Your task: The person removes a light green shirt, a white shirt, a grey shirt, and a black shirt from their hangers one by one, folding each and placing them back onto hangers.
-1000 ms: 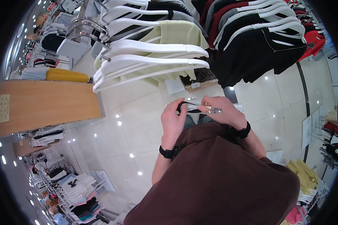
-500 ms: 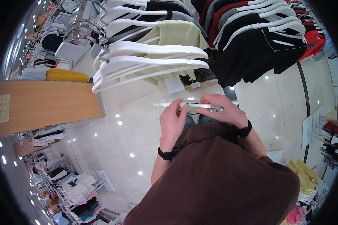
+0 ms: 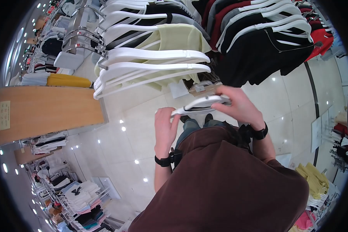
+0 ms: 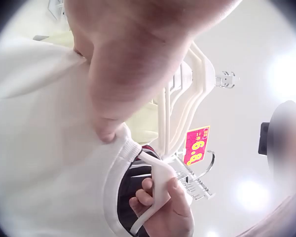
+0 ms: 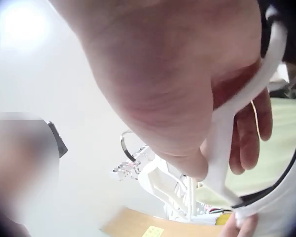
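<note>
White hanger (image 4: 162, 180) sits pinched by the right hand (image 3: 241, 106), mid-frame; leftward, the left hand (image 3: 165, 125) pinches a white garment (image 4: 54, 148) at its neckline.

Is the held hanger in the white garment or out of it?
Partly in: one end of the hanger enters the neck of the white garment, while its middle, in the right hand, shows outside.

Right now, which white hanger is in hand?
The hanger gripped by the right hand, at the neckline of the white garment; the front rack hangers hang untouched.
</note>
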{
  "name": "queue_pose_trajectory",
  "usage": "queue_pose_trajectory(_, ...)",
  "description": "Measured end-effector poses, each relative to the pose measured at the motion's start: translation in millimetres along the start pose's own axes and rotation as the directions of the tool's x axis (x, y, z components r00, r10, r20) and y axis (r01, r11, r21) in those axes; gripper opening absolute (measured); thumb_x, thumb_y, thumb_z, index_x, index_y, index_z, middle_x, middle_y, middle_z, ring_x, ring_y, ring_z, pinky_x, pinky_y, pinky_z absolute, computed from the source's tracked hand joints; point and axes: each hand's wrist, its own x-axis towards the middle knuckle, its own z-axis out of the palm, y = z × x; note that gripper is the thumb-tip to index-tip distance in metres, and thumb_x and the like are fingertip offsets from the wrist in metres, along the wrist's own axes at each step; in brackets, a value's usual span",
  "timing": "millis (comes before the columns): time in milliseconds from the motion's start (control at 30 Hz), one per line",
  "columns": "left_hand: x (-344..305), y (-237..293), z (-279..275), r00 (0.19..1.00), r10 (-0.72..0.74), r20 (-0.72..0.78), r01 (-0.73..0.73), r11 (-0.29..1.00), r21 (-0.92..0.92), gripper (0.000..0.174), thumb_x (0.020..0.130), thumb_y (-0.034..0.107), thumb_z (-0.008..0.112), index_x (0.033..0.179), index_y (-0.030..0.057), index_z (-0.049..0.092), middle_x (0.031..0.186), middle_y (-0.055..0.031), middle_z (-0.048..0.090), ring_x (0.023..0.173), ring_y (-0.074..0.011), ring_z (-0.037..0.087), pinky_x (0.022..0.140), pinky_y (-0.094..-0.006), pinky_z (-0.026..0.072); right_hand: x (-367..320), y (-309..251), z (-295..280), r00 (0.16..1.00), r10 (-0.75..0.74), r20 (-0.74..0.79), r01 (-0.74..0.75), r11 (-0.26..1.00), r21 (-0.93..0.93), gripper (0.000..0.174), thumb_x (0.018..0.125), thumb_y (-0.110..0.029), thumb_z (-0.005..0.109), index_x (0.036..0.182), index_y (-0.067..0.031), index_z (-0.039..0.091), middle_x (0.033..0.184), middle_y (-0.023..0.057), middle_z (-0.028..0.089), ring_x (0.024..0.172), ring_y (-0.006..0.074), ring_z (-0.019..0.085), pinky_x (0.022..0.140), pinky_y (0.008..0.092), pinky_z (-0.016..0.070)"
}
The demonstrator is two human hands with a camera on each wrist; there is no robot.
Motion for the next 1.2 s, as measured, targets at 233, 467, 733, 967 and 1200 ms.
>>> queue_pose_trajectory(233, -13.3, -8.0, -36.1, 0.974, -0.140, -0.179, 0.143, 0.990, 0.003, 0.014, 0.094, 0.012, 0.071, 0.101, 0.0019, 0.065, 0.089, -0.0151, 0.064, 0.084, -0.0343, 0.061, 0.071, -0.0419, 0.0487, -10.3, 25.8, -11.7, 0.979, 0.197, -0.042, -0.201, 0.941, -0.272, 0.027, 0.091, -0.020, 0.072, 0.112, -0.0024, 0.067, 0.102, 0.0150, 0.071, 0.094, 0.0374, 0.066, 0.082, 0.0447, 0.0535)
queue_pose_trajectory(467, -18.2, 7.1, -37.5, 0.984, -0.172, -0.051, 0.173, 0.985, 0.019, 0.018, 0.096, 0.020, 0.071, 0.100, 0.0028, 0.067, 0.079, -0.0148, 0.065, 0.072, -0.0337, 0.064, 0.067, -0.0418, 0.0493, -12.0, 29.4, 14.0, 0.993, 0.030, -0.113, -0.070, 0.926, -0.371, 0.015, 0.087, -0.011, 0.068, 0.095, -0.0007, 0.061, 0.086, 0.0168, 0.063, 0.089, 0.0385, 0.063, 0.075, 0.0484, 0.0502)
queue_pose_trajectory(733, -24.5, 6.5, -28.5, 0.972, -0.236, 0.017, 0.236, 0.966, -0.107, 0.022, 0.094, 0.022, 0.075, 0.094, 0.0022, 0.067, 0.075, -0.0136, 0.064, 0.067, -0.0297, 0.061, 0.064, -0.0387, 0.0474, -15.6, 31.7, 0.5, 0.997, 0.022, -0.076, -0.050, 0.919, -0.390, 0.014, 0.088, -0.014, 0.069, 0.089, -0.0041, 0.059, 0.075, 0.0135, 0.062, 0.076, 0.0344, 0.063, 0.067, 0.0451, 0.0484)
queue_pose_trajectory(967, -32.5, 1.9, -47.3, 0.967, -0.249, 0.052, 0.254, 0.955, -0.151, 0.024, 0.092, 0.022, 0.078, 0.090, 0.0003, 0.066, 0.076, -0.0125, 0.062, 0.068, -0.0271, 0.059, 0.064, -0.0372, 0.0461, -14.9, 25.2, -12.3, 0.976, 0.216, 0.030, -0.201, 0.946, -0.255, 0.019, 0.088, -0.017, 0.073, 0.083, -0.0024, 0.062, 0.071, 0.0160, 0.065, 0.066, 0.0331, 0.064, 0.062, 0.0409, 0.0478)
queue_pose_trajectory(1200, -33.2, 1.4, -46.7, 0.981, -0.182, 0.068, 0.192, 0.961, -0.200, 0.021, 0.095, 0.017, 0.073, 0.107, 0.0006, 0.070, 0.095, -0.0113, 0.069, 0.088, -0.0242, 0.065, 0.079, -0.0352, 0.0505, -19.2, 29.3, -3.7, 0.980, 0.194, -0.049, -0.200, 0.927, -0.316, 0.022, 0.087, -0.022, 0.074, 0.081, -0.0033, 0.063, 0.073, 0.0163, 0.065, 0.073, 0.0377, 0.065, 0.064, 0.0459, 0.0488)
